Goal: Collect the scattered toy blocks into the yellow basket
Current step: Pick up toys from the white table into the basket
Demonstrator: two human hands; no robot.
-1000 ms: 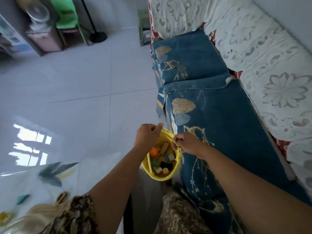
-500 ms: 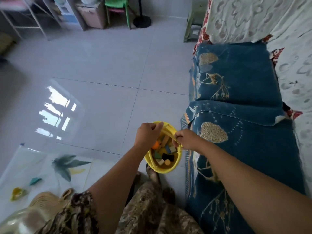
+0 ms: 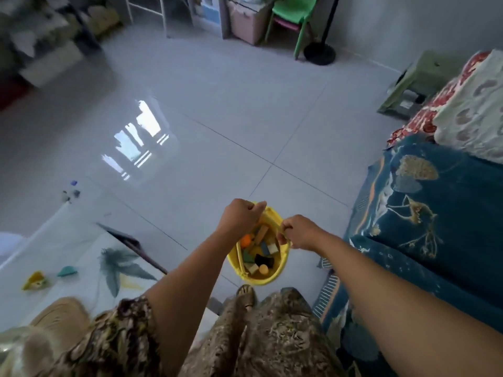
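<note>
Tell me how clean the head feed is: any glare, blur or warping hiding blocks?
Head view: window glare whitens a patch of floor tiles; the far-left shelves are smeared by blur; small pieces on the floor at left are too soft to identify; the yellow basket and the left hand and right hand gripping it are sharp; wide-angle bending curves the frame edges.

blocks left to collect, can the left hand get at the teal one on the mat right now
Probably not yet: the left hand grips the yellow basket by its handle; the teal block lies far left, though unobstructed.
</note>
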